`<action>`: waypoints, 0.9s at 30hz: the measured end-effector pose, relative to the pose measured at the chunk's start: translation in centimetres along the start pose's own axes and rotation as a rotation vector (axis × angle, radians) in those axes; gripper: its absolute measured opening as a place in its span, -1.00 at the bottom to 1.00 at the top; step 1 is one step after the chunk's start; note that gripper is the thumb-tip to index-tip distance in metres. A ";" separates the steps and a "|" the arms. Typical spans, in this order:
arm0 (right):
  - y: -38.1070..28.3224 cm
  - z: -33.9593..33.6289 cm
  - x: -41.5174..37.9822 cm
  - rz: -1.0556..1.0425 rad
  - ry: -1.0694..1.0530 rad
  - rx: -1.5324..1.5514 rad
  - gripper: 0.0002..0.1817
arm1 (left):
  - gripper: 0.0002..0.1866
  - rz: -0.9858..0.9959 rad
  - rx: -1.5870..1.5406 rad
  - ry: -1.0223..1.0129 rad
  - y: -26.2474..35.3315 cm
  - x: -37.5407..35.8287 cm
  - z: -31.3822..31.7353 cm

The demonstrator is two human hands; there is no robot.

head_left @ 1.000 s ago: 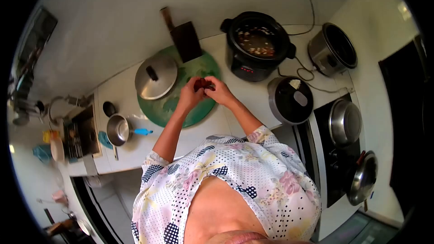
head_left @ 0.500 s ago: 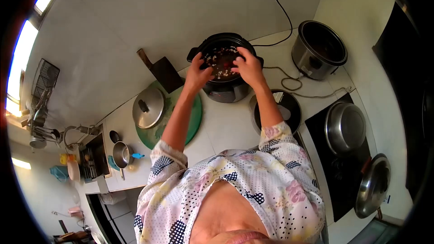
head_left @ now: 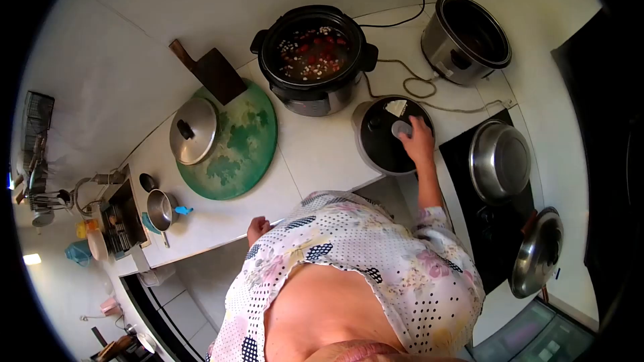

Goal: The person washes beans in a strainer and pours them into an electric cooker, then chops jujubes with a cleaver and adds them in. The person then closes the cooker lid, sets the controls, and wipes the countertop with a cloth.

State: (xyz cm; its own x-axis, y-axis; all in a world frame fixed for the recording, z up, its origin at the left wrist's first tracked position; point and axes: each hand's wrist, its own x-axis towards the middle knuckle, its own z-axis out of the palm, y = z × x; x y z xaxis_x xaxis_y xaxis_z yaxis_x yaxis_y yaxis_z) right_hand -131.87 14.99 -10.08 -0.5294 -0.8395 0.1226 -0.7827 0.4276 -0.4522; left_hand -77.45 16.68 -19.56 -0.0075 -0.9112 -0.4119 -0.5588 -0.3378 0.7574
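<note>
Right hand [head_left: 421,144] at the black lid [head_left: 380,146], fingers bent around its grey knob [head_left: 400,129]; whether they are closed tight, cannot tell; knob is the raised middle part, likely the handiest hold, central enough to keep the lid level.

Black lid lies knob up near the counter's [head_left: 312,154] front edge, toward the right end, between cooker [head_left: 314,102] and hob [head_left: 481,245]; close by the cooker, so probably parked for a short reach.

Cooker stands upright and uncovered by the back edge; red and pale pieces show in its dark liquid; cord runs behind it, leaving the front side free.

Left hand [head_left: 258,229] low at the front edge, near the blouse; fingers look curled, grip cannot be told; perhaps a steadying rest.

Green board [head_left: 248,151] left of the cooker; steel lid [head_left: 194,124] on its left part, knob up for easy lifting; cleaver [head_left: 218,77] slants at the board's back rim, handle toward the wall, seemingly to keep the blade out of the way.

Second cooker [head_left: 444,57] at the back right corner, uncovered.
</note>
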 end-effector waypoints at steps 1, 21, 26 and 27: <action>-1.3 0.0 0.4 -0.009 -0.084 -0.099 -0.38 | -0.70 0.062 0.118 -0.006 0.7 0.9 0.7; -5.4 -9.9 -1.0 0.072 -0.156 -0.051 -0.39 | -0.69 0.341 0.197 -0.174 5.1 3.2 -2.6; -10.9 -16.5 0.5 0.098 0.083 0.049 -0.40 | -0.67 0.395 0.153 -0.228 3.4 5.6 -2.3; -11.9 -17.2 1.7 0.086 0.092 0.077 -0.40 | -0.66 0.417 0.159 -0.231 3.6 6.1 -2.3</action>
State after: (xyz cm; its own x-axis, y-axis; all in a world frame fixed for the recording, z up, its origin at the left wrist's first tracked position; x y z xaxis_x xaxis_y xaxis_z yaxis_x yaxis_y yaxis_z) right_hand -129.08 14.18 10.70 -0.6243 -0.7648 0.1590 -0.7073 0.4670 -0.5308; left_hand -77.58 9.40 -18.19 -0.4301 -0.8791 -0.2054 -0.5884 0.1005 0.8023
